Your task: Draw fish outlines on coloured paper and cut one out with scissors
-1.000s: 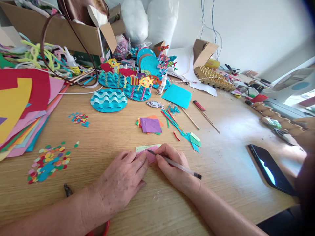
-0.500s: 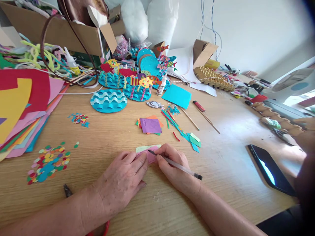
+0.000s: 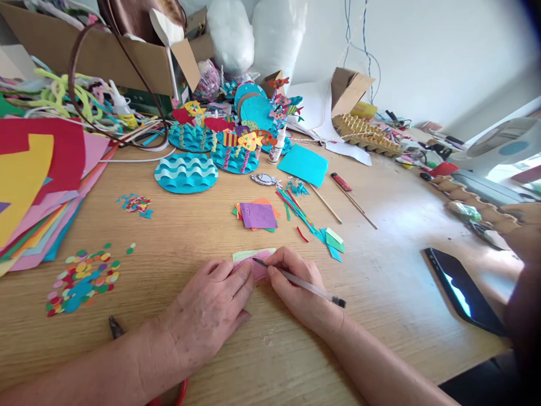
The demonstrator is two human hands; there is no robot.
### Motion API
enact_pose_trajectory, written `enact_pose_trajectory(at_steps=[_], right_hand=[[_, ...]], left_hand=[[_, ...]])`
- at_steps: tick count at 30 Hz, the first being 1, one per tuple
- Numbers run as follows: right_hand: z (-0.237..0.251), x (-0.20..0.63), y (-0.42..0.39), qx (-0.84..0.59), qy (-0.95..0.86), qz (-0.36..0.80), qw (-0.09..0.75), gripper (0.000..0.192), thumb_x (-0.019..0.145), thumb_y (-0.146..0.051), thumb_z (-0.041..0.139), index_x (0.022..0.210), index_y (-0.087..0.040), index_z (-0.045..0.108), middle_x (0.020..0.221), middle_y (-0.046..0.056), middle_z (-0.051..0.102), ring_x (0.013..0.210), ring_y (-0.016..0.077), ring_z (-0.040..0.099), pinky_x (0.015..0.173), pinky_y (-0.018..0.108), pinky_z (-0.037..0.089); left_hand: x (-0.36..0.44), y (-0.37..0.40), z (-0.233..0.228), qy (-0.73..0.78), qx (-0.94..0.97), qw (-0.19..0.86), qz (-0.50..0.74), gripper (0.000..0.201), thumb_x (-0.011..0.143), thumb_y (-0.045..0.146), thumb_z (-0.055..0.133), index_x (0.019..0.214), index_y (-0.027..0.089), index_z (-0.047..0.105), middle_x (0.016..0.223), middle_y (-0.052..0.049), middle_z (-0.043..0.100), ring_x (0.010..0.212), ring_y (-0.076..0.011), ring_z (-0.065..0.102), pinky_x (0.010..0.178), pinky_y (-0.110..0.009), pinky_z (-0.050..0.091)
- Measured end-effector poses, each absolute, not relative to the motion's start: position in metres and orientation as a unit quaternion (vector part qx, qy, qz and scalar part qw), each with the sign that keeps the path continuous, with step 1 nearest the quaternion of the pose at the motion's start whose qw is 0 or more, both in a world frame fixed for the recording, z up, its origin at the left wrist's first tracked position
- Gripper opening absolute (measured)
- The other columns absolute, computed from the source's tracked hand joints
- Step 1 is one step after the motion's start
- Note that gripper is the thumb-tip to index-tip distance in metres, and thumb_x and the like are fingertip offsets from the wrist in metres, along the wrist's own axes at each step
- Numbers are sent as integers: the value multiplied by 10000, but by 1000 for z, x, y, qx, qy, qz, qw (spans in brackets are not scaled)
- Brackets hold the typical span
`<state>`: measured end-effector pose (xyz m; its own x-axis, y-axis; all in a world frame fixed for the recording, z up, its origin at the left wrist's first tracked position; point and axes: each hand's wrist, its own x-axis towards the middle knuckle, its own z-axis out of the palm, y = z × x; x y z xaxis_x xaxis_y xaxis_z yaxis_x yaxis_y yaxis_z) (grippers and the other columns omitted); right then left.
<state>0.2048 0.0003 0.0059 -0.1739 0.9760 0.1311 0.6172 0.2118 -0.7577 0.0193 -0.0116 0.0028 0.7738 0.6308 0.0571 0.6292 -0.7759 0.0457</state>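
Note:
My right hand [image 3: 304, 287] is closed around a pen [image 3: 313, 288] with a clear barrel and black end. The pen's tip rests on a small pink paper piece [image 3: 260, 273], close to its upper edge. My left hand [image 3: 211, 316], fingers curled together, presses the pink paper against the table from the left. Pale green paper [image 3: 243, 255] shows from under the pink one. Beneath my left forearm lie scissors, with the dark tip [image 3: 115, 327] and a bit of red handle [image 3: 182, 392] showing; the rest is hidden.
Beyond my hands sit stacked paper rectangles [image 3: 259, 216], paper strips [image 3: 302, 213] and a fish cutout [image 3: 264, 179]. Paper dots [image 3: 87, 282] and coloured sheets [image 3: 63, 169] are leftward; a phone [image 3: 460, 290] lies right. Fish decorations [image 3: 234, 144] and a glue bottle [image 3: 276, 146] stand farther back.
The pen's back end has shifted very slightly, with its tip still on the pink paper. Both hands keep nearly the same place.

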Motion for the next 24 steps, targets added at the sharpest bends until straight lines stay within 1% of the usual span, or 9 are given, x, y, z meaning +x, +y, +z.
enact_pose_trajectory(at_steps=[5,15,24], right_hand=[[7,204,0,-563,-708,283,317,92,729,-149,453,705,-213,514,539,-55,534,472,100,475,474,203,345],[7,205,0,-563,-708,288,315,109,726,-130,458,717,-213,527,566,-48,558,484,102,481,476,202,345],[5,205,0,-563,-708,289,315,103,723,-127,453,714,-213,509,573,-50,547,499,103,489,478,204,338]], left_hand=[[20,-11,4,334,942,18,38,424,913,328,473,1281,117,479,1303,-103,530,1061,-279,485,856,-429,416],[19,-11,4,332,942,22,35,406,915,324,474,1261,112,499,1291,-108,539,1054,-283,491,861,-435,418],[19,-11,3,333,942,26,35,440,925,332,455,1304,108,454,1315,-111,518,1071,-285,476,862,-438,416]])
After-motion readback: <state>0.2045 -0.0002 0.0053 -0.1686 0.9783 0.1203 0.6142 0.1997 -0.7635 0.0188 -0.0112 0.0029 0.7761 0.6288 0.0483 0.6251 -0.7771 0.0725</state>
